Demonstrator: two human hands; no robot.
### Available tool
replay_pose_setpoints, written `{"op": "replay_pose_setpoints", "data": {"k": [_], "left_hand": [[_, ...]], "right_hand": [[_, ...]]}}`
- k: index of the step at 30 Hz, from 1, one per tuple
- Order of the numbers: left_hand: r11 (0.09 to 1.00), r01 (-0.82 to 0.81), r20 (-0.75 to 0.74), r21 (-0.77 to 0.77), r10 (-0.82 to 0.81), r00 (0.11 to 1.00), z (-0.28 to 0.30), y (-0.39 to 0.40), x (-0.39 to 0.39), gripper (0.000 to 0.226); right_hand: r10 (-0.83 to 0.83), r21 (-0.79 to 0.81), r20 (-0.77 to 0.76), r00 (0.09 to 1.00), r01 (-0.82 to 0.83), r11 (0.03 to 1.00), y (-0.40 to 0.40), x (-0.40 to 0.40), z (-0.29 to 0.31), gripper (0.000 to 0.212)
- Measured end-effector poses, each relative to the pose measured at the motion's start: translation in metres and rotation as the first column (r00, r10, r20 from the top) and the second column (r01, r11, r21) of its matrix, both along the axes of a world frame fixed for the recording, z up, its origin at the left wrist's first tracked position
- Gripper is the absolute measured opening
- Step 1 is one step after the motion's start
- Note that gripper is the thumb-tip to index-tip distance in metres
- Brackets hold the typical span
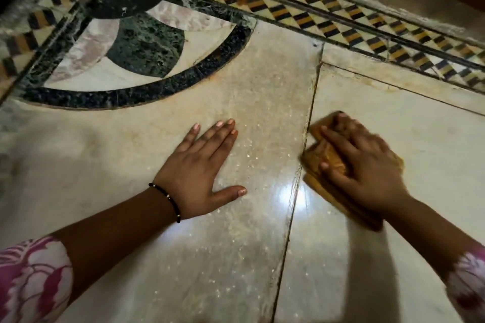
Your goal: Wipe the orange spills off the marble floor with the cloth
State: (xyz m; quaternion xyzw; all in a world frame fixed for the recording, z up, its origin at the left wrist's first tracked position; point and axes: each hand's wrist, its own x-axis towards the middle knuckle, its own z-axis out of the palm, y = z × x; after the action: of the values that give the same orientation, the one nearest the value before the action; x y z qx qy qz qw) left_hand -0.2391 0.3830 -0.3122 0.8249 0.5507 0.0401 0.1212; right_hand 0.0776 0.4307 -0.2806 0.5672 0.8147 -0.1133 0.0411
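Cloth (pixel 325 157) under right hand (pixel 367 165), flat on floor (pixel 262 102)

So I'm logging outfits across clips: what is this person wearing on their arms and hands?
Both forearms are bare below short sleeves printed in pink and white florals: left sleeve, right sleeve. The left hand has a thin black beaded bracelet at the wrist. The right hand shows no jewellery; no gloves on either.

Right hand (pixel 364 162) motion-blurred, covering most of cloth (pixel 328 157)
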Motion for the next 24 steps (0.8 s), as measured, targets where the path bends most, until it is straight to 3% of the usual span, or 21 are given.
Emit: {"op": "replay_pose_setpoints", "data": {"k": [4, 7, 9, 13, 18, 20, 24], "left_hand": [[1.0, -0.008, 0.031, -0.012, 0.008, 0.999, 0.002, 0.003, -0.001, 0.097], [0.999, -0.018, 0.041, -0.028, 0.019, 0.999, 0.005, 0.005, -0.001, 0.1], [0.999, -0.031, 0.053, -0.033, 0.033, 0.998, 0.005, 0.004, 0.0, 0.105], [0.99, -0.141, 0.108, -0.022, 0.142, 0.984, 0.007, 0.001, 0.002, 0.117], [0.99, -0.141, 0.106, -0.021, 0.142, 0.984, 0.006, -0.004, -0.001, 0.116], [0.995, -0.099, 0.076, -0.021, 0.1, 0.992, 0.007, -0.008, -0.003, 0.113], [0.998, 0.028, 0.014, -0.059, -0.027, 1.0, 0.008, -0.026, -0.008, 0.108]], "right_hand": [[-0.232, 0.012, 0.096, 0.968, 0.231, 0.973, 0.05, 0.042, 0.001, 0.077], [-0.408, -0.031, 0.027, 0.913, 0.409, 0.912, 0.11, 0.007, 0.0, 0.082], [-0.333, -0.038, 0.003, 0.943, 0.333, 0.942, 0.128, -0.043, 0.0, 0.077], [0.027, 0.024, 0.034, 0.999, -0.028, 0.999, 0.093, -0.136, 0.003, 0.076], [0.322, 0.037, 0.011, 0.947, -0.322, 0.946, -0.021, -0.095, -0.003, 0.072], [0.335, 0.002, 0.062, 0.94, -0.336, 0.942, -0.056, -0.035, -0.005, 0.071], [0.102, -0.013, 0.117, 0.988, -0.101, 0.995, -0.105, 0.076, 0.008, 0.071]]}}
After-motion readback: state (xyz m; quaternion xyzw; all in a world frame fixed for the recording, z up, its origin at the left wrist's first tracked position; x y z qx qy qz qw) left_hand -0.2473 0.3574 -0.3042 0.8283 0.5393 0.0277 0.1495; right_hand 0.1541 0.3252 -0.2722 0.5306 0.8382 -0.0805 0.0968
